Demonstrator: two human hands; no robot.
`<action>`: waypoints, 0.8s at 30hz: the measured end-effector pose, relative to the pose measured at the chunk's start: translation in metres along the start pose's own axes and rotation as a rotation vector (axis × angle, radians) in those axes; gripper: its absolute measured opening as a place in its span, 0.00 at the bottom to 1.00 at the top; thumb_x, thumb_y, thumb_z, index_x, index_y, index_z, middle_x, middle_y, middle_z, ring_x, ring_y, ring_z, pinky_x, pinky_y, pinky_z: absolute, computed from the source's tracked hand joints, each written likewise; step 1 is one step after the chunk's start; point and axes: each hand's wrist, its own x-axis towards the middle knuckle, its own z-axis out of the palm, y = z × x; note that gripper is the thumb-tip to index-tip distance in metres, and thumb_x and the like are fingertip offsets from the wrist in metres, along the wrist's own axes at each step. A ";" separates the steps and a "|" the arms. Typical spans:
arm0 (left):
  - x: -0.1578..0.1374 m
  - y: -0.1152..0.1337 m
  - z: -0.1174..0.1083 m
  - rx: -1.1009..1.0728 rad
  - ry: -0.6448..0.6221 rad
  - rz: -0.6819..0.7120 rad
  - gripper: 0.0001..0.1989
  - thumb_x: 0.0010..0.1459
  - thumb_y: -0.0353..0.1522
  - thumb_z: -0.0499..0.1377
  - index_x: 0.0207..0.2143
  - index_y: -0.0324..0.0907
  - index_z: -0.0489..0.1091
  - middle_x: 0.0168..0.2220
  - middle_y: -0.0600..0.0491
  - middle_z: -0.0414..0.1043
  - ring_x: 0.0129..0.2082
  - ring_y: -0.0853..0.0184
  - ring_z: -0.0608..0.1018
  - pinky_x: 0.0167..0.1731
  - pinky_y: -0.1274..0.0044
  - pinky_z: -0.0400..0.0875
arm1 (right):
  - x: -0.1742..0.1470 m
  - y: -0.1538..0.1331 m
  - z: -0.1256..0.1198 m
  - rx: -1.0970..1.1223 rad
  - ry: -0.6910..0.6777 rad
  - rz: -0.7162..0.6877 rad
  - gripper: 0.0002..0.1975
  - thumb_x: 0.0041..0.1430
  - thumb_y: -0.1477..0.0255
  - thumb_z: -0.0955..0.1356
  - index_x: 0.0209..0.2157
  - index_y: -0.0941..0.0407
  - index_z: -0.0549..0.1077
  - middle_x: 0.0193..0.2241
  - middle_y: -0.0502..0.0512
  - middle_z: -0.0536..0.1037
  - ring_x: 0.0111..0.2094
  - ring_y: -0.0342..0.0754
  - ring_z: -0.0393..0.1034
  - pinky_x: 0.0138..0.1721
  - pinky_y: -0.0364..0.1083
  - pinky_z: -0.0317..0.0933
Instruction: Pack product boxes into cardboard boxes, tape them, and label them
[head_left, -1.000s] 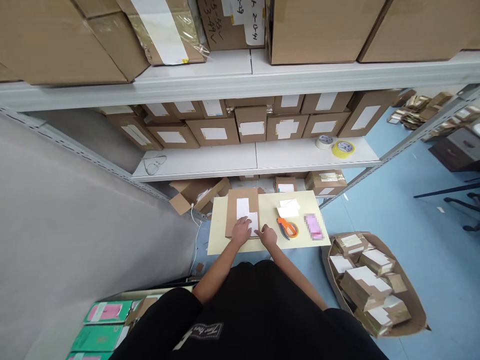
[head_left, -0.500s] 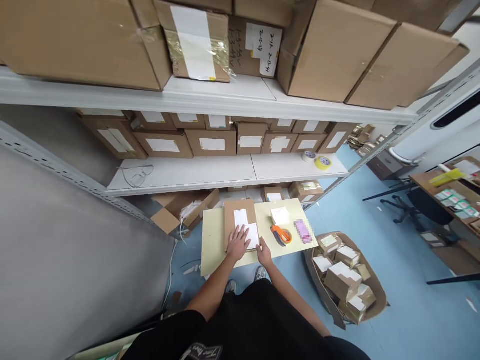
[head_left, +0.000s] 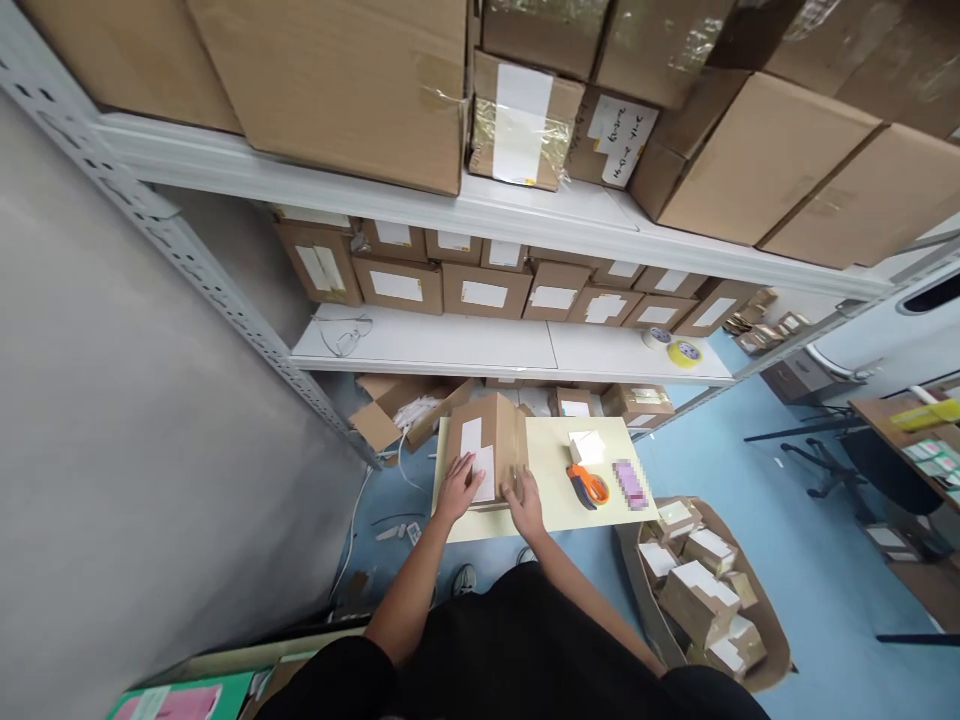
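A brown cardboard box (head_left: 512, 440) stands tilted on the pale yellow board (head_left: 551, 500), its top face turned left and a taped side showing. Two white labels (head_left: 471, 436) are stuck on that top face. My left hand (head_left: 457, 488) presses on the lower label, thumb and fingers against the box. On the right, my right hand (head_left: 526, 504) grips the box's taped side near its lower corner. Beside the box on the board lie orange-handled scissors (head_left: 589, 486), a stack of white labels (head_left: 586, 447) and a pixelated pink-purple item (head_left: 630, 484).
A large open carton (head_left: 776, 640) full of small labelled boxes stands on the floor at right. Metal shelves (head_left: 420, 340) ahead hold labelled boxes, glasses (head_left: 346, 337) and tape rolls (head_left: 684, 353). A grey wall (head_left: 225, 420) runs along the left.
The box has tipped up from lying flat, now showing its taped right side. My right hand has moved onto that side. The whole view has shifted and tilted.
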 end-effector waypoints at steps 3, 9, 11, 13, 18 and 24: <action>-0.009 -0.004 -0.002 -0.030 -0.041 -0.121 0.35 0.65 0.51 0.54 0.69 0.44 0.61 0.72 0.47 0.56 0.73 0.55 0.57 0.70 0.66 0.52 | 0.014 0.001 0.001 -0.017 -0.006 0.067 0.35 0.68 0.50 0.61 0.67 0.58 0.66 0.71 0.64 0.58 0.73 0.59 0.49 0.72 0.59 0.46; -0.010 -0.001 -0.006 -0.086 -0.174 -0.277 0.49 0.61 0.59 0.53 0.73 0.34 0.51 0.76 0.41 0.41 0.76 0.51 0.45 0.72 0.65 0.43 | 0.027 0.002 0.010 -0.019 -0.152 0.070 0.36 0.68 0.48 0.61 0.66 0.57 0.69 0.72 0.64 0.58 0.74 0.61 0.45 0.72 0.61 0.43; -0.006 -0.005 -0.015 -0.172 -0.178 -0.348 0.52 0.60 0.60 0.54 0.74 0.35 0.49 0.75 0.39 0.44 0.75 0.50 0.49 0.71 0.65 0.45 | 0.027 -0.002 0.018 -0.019 -0.196 0.027 0.35 0.67 0.48 0.63 0.66 0.54 0.69 0.73 0.61 0.56 0.74 0.61 0.44 0.72 0.60 0.43; -0.003 -0.011 -0.026 -0.300 -0.196 -0.422 0.56 0.56 0.61 0.59 0.75 0.39 0.45 0.73 0.39 0.51 0.73 0.49 0.55 0.70 0.64 0.50 | 0.026 -0.004 0.025 -0.030 -0.191 0.022 0.35 0.65 0.49 0.65 0.67 0.53 0.68 0.73 0.59 0.53 0.75 0.61 0.42 0.72 0.60 0.43; -0.003 -0.026 -0.035 -0.547 -0.175 -0.440 0.60 0.44 0.50 0.74 0.73 0.42 0.52 0.70 0.40 0.59 0.70 0.47 0.62 0.68 0.65 0.56 | 0.024 0.011 0.025 -0.002 -0.069 0.251 0.49 0.57 0.49 0.70 0.72 0.62 0.57 0.73 0.69 0.53 0.74 0.65 0.44 0.71 0.61 0.45; -0.014 -0.035 -0.025 -0.841 -0.133 -0.444 0.51 0.47 0.44 0.73 0.71 0.43 0.59 0.69 0.42 0.62 0.68 0.49 0.66 0.67 0.63 0.60 | 0.009 0.041 0.017 0.350 -0.157 0.343 0.46 0.53 0.44 0.69 0.67 0.57 0.65 0.62 0.67 0.72 0.62 0.63 0.69 0.62 0.60 0.61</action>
